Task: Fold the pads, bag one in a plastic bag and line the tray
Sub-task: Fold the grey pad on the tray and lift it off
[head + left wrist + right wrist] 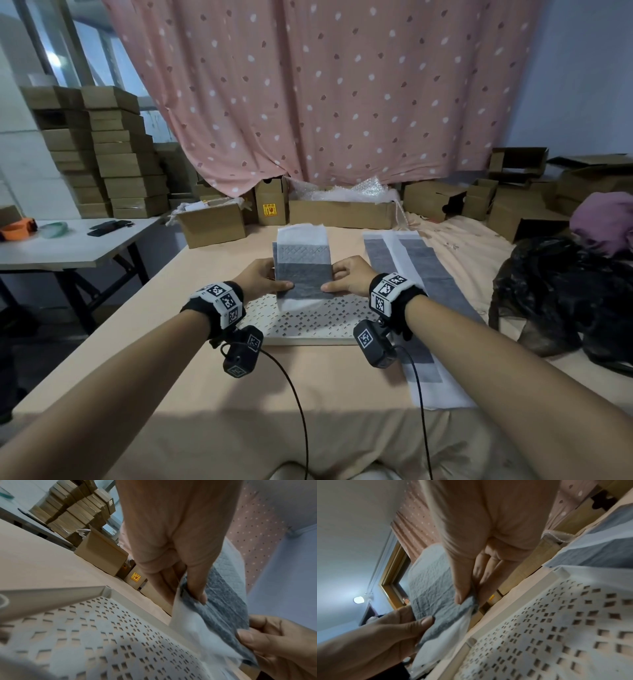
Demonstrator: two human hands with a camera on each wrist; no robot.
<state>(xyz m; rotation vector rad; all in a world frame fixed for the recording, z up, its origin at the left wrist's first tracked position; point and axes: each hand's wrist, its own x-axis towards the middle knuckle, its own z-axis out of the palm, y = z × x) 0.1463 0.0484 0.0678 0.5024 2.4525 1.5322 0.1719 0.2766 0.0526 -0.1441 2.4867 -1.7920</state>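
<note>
Pad (302, 262) — side edges pinched by both hands — above tray (329, 317).

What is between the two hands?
A folded pad, grey with white edges. The left hand pinches its left side and the right hand its right, above the tray. The head view shows this best.

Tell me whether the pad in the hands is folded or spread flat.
Folded. The pad shows stacked layers, grey panels overlapping between white ends, pinched at its sides by the left hand and right hand above the tray.
</note>
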